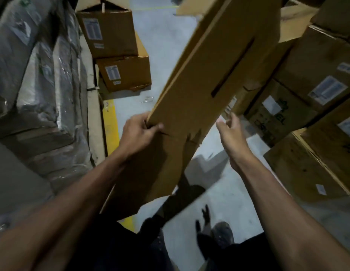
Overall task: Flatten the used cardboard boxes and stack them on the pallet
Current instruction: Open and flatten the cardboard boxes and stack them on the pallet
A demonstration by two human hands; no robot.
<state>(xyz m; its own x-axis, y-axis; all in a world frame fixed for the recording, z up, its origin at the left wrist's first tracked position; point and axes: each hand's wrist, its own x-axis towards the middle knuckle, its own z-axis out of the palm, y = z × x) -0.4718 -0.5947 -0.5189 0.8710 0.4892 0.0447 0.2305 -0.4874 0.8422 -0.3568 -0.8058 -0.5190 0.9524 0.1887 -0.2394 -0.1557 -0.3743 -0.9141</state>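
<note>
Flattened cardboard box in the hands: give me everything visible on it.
The flattened cardboard box is plain brown corrugated board, collapsed flat, held tilted from lower left up toward upper right. A dark slot between flaps runs along its upper half; the lower edge is creased and torn. The left hand has a grip on its left edge; the right hand sits open beside its right edge.

Only "EL" reads on a right-hand box (275, 116).
</note>
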